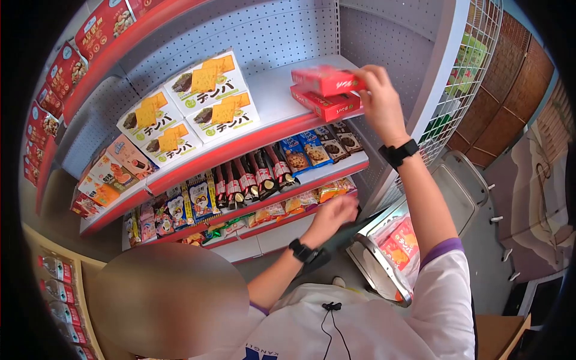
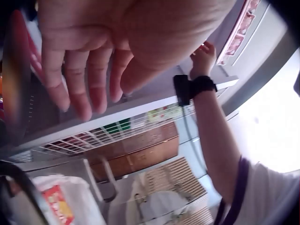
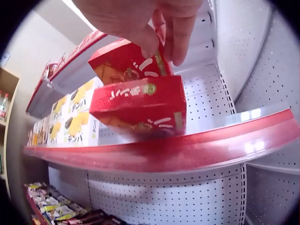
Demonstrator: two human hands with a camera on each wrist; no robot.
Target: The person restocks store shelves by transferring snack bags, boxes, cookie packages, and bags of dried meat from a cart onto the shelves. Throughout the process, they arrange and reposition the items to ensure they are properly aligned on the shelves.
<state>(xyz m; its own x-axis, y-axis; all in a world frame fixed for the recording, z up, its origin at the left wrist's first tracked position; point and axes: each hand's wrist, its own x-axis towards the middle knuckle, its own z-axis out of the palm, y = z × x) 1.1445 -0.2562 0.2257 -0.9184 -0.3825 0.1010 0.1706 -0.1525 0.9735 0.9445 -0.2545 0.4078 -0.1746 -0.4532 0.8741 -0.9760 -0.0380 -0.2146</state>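
In the head view, the right hand point(image 1: 381, 105) pinches the end of a red box point(image 1: 327, 80) above another red box point(image 1: 330, 106) at the shelf's right end. From the right wrist view, the right hand's fingers point(image 3: 176, 42) grip the upper red box point(image 3: 124, 63), behind and above the lower red box point(image 3: 140, 105), which lies flat by the red shelf edge point(image 3: 197, 151). The left hand point(image 1: 333, 219) hangs in front of the lower shelves, holding nothing; its fingers are relaxed and slightly bent in the left wrist view point(image 2: 93, 56).
White cracker boxes point(image 1: 207, 84) stand stacked left of the red boxes. Snack bags point(image 1: 261, 174) fill the lower shelves. A cart point(image 1: 384, 264) with red packages point(image 1: 401, 246) stands below the right arm. White wire mesh point(image 1: 462, 90) flanks the shelf's right side.
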